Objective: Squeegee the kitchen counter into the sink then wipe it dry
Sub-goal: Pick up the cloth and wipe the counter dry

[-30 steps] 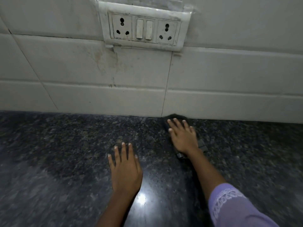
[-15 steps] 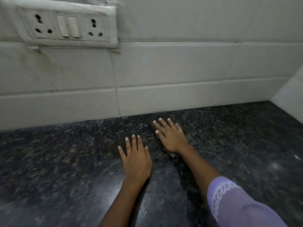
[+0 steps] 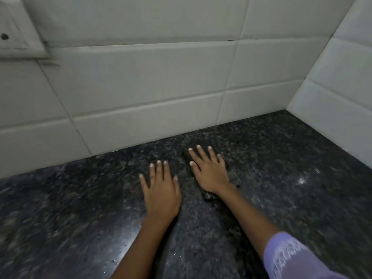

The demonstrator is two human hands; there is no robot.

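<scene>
The dark speckled granite counter (image 3: 281,178) fills the lower half of the head view. My right hand (image 3: 209,170) lies flat with straight fingers, pressing a dark cloth (image 3: 233,177) onto the counter close to the back wall. Most of the cloth is hidden under the hand; only its dark edges show around the fingers and wrist. My left hand (image 3: 161,190) rests flat on the bare counter just left of it, fingers spread. No sink or squeegee is in view.
White tiled wall (image 3: 141,93) runs along the back of the counter, and a second tiled wall (image 3: 338,97) closes the corner at the right. A white socket plate (image 3: 18,37) sits on the wall at the upper left.
Both hands and the cloth have slid to the right along the counter, towards the corner. The socket plate has shifted out to the left edge of the view.
</scene>
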